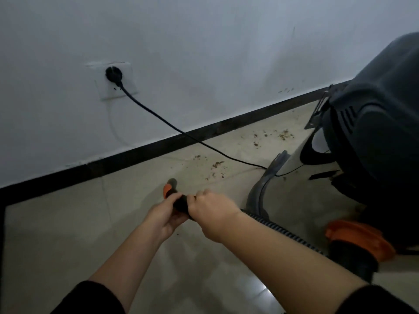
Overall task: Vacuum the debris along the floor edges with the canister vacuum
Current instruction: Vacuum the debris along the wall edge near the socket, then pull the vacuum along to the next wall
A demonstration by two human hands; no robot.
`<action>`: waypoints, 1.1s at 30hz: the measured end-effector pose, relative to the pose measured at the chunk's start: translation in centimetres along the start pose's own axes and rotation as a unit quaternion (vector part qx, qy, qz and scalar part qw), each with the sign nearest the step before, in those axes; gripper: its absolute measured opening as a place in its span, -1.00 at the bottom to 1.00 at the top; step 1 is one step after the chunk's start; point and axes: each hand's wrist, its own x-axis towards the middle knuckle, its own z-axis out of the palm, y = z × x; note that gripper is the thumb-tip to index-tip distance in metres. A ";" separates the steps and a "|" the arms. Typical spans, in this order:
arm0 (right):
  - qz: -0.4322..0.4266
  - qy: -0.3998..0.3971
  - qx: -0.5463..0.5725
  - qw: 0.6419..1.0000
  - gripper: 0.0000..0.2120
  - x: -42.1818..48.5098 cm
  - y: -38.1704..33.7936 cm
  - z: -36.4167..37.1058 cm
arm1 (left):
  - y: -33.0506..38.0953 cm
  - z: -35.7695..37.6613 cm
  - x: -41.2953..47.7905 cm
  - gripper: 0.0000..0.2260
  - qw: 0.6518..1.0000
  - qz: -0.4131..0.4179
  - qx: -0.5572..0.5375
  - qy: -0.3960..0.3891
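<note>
Gripping hose nozzle (169, 189) | L hand (163, 217) curled under it | R hand (213, 211) curled over | debris (217, 164) nr skirting (158, 148)

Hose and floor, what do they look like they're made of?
The hose looks like flexible black plastic, matte: close ribs run along its length. The floor looks like glazed ceramic tile, beige and glossy: faint joint lines cross it and light reflects near the bottom edge; polished stone cannot be ruled out.
</note>
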 end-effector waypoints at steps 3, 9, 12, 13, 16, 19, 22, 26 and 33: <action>0.026 -0.009 0.104 0.994 -0.74 -2.1 1.2 -4.1 | 2.0 0.7 -2.6 -0.74 1.000 -0.006 0.016 0.019; 0.108 0.147 0.119 0.976 -0.81 -9.2 5.6 -12.7 | 5.5 2.1 -8.0 -0.55 0.998 -0.016 0.029 0.049; 0.157 0.199 0.056 0.966 -0.85 -13.4 8.4 -15.5 | 6.3 3.1 -11.5 -0.52 0.997 -0.021 0.027 0.064; 0.172 0.211 0.024 0.962 -0.86 -14.7 9.4 -16.2 | 6.5 3.5 -12.6 -0.52 0.997 -0.019 0.025 0.068; 0.206 0.248 -0.034 0.946 -0.79 -18.6 12.2 -17.7 | 7.1 5.1 -15.3 -0.52 0.996 -0.002 0.024 0.084; 0.254 0.262 -0.070 0.928 -0.85 -21.5 14.7 -18.8 | 7.6 6.3 -17.1 -0.55 0.995 0.026 0.045 0.090; 0.272 0.232 -0.089 0.930 -0.84 -22.4 15.8 -20.1 | 8.7 6.7 -18.5 -0.57 0.993 0.043 0.056 0.099; 0.261 0.022 -0.098 0.960 -0.63 -21.1 15.6 -22.8 | 10.6 7.6 -20.1 -0.59 0.990 0.070 0.068 0.100; 0.234 -0.150 -0.208 0.938 -0.71 -19.6 14.3 -24.2 | 11.9 9.4 -21.6 -0.65 0.988 0.089 0.075 0.098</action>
